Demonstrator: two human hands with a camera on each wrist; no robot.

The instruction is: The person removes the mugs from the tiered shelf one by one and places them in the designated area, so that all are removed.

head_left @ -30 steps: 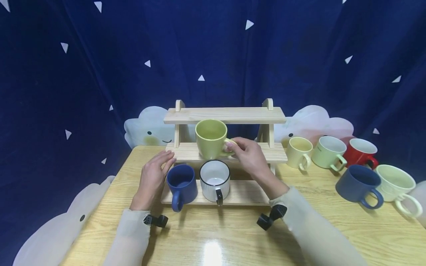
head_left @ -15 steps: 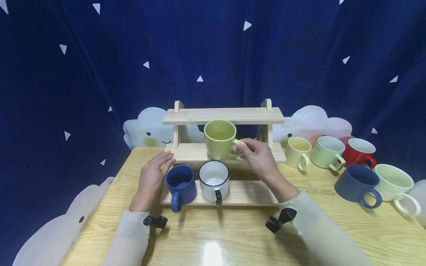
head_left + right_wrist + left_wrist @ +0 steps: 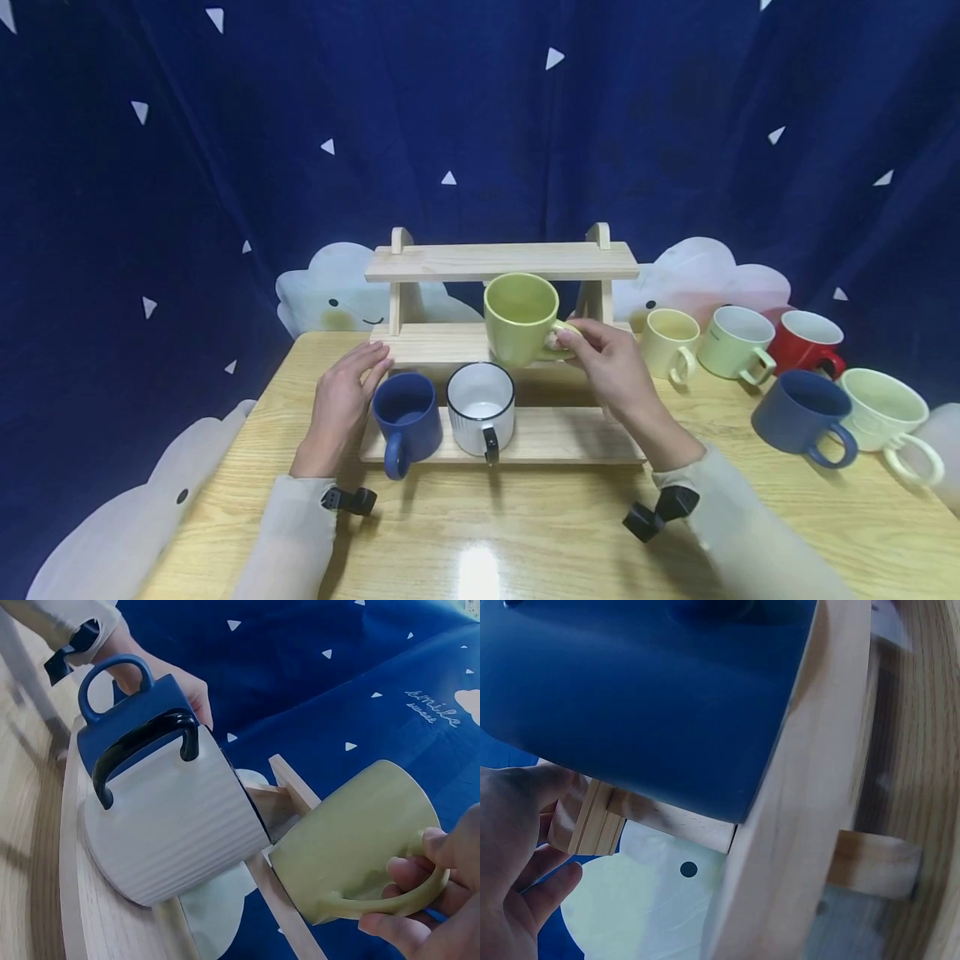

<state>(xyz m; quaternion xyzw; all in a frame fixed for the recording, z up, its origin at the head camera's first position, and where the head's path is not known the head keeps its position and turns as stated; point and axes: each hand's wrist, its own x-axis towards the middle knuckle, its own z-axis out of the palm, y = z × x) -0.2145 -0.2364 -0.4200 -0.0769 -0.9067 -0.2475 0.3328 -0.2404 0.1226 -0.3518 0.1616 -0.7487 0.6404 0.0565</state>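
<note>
Head view: right hand grips green mug by handle

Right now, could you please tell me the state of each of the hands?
Left hand: open, fingers straight, beside the blue mug.
Right hand: holding the green mug by its handle.

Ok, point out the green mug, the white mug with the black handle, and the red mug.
green mug (image 3: 517,329), head view, front of its body.
white mug (image 3: 481,412), head view, ribbed front wall beside the black handle.
red mug (image 3: 806,350), head view, outer wall below the rim.
</note>
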